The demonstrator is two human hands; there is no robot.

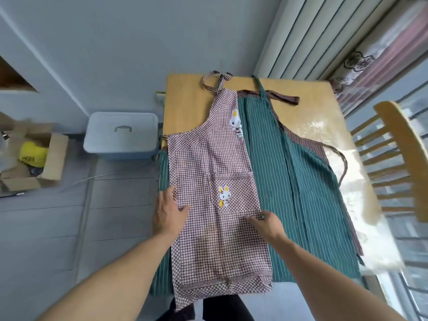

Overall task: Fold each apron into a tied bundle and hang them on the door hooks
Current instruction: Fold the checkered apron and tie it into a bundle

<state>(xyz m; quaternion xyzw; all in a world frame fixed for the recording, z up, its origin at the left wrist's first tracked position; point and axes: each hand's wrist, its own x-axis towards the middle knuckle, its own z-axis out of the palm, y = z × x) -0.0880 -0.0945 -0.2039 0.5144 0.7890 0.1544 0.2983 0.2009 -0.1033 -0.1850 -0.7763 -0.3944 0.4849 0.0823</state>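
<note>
The checked apron [215, 205] lies lengthwise on the tabletop [185, 100], already doubled along its length, its hem hanging off the near edge at 6 o'clock and its neck loop [215, 81] far off at 12. It rests on a green apron [296, 181], with a brown one [305, 142] peeking out beneath at 2 o'clock.

The left hand [168, 213], at 9 o'clock of the checked cloth, lies flat with its grip spread, fingers pressing the left edge. The right hand [266, 224], at 3 o'clock, appears to pinch the folded right edge just below the rabbit pocket [231, 193]; its fingertips are partly hidden, so this is a judgement.

The step looks like narrowing or smoothing the panel before rolling it up. To do it well, keep the left palm as an anchor so the cloth does not slide on the green layer, lift only the checked edge, and match edges squarely. Bring the dangling hem up first, or its weight may drag the fold askew. The waist ties should stay free for knotting.

No door hooks show here.
</note>
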